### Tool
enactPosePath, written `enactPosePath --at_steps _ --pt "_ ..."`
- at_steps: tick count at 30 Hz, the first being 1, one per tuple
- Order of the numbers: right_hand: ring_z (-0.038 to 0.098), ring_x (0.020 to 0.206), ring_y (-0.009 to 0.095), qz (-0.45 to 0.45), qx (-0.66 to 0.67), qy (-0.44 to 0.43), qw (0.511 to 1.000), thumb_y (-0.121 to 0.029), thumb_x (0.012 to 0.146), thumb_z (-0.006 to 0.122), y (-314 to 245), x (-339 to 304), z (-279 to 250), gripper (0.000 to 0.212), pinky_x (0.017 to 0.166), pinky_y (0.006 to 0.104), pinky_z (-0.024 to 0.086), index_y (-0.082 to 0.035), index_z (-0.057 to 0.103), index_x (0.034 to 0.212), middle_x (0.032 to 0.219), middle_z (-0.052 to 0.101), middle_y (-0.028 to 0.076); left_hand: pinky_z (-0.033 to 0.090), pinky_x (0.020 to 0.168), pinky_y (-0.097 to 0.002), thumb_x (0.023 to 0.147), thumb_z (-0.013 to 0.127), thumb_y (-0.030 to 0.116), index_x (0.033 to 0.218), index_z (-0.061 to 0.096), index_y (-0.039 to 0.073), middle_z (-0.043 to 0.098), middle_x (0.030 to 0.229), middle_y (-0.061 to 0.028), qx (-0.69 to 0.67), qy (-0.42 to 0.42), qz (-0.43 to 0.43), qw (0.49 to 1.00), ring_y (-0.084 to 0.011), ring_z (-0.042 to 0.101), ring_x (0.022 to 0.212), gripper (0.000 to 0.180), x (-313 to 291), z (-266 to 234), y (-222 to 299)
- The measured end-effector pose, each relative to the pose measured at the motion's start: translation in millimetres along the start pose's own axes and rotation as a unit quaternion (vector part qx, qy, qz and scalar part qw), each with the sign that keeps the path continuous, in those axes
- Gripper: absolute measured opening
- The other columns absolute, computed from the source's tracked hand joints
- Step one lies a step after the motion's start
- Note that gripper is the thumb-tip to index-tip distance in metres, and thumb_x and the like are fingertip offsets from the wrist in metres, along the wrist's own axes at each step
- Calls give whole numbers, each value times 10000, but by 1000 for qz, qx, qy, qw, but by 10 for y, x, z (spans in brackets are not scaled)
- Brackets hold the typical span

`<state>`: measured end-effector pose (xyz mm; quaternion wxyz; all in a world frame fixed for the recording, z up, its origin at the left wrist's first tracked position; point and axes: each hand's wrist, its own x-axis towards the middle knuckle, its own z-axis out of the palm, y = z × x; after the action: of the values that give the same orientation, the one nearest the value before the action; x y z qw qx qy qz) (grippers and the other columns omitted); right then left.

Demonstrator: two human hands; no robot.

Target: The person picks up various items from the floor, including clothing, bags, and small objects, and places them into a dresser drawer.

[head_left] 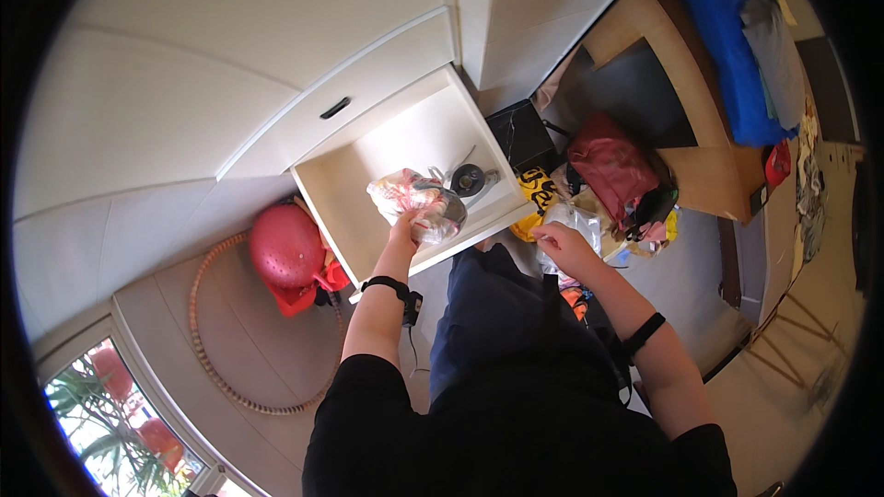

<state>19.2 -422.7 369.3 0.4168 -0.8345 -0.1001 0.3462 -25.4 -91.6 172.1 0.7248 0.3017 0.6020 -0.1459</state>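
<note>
A white drawer stands pulled out from the cabinet in front of me. My left hand is inside it, closed on the near side of a clear plastic bag with red and white contents. Beside the bag lies a black round object with a hole in its middle, next to clear plastic and a thin cord. Just outside the drawer's right corner, my right hand has its fingers curled together. Whatever they hold, if anything, does not show. A crumpled clear plastic bag lies right behind it.
Right of the drawer are a yellow bag with black marks and a dark red bag on a pile. A pink ball and a hoop are on the left floor. Blue cloth hangs at the far right.
</note>
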Motion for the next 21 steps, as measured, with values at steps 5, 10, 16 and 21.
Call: enactPosePath --at_steps 5,10,16,21 --pt "576 836 285 -63 -83 -41 994 -110 794 519 -234 275 237 236 729 332 460 -38 584 1009 935 590 137 536 645 -356 793 558 174 1053 511 56 593 906 -88 -34 24 -36 998 -223 614 767 290 97 -238 -84" --pt "571 877 297 -133 -152 -70 977 -129 799 518 -517 425 457 209 748 358 460 -52 589 980 965 590 125 496 796 -414 875 439 175 1140 442 50 540 1058 -113 -192 -82 -26 978 -265 556 950 293 193 -691 -295" --pt "575 878 288 -130 -242 -97 957 -162 800 520 -569 496 525 219 744 368 463 -75 598 985 966 594 106 476 848 -373 918 355 176 1251 320 9 434 1231 -185 -34 -49 -126 990 -313 531 1005 374 -60 -692 -405" --pt "580 872 278 -117 -265 -110 951 -171 796 515 -604 562 551 241 744 367 466 -87 595 1006 977 589 107 479 676 -327 824 532 156 1215 402 41 581 987 -101 176 -27 77 981 -213 581 850 428 -75 -896 -100"
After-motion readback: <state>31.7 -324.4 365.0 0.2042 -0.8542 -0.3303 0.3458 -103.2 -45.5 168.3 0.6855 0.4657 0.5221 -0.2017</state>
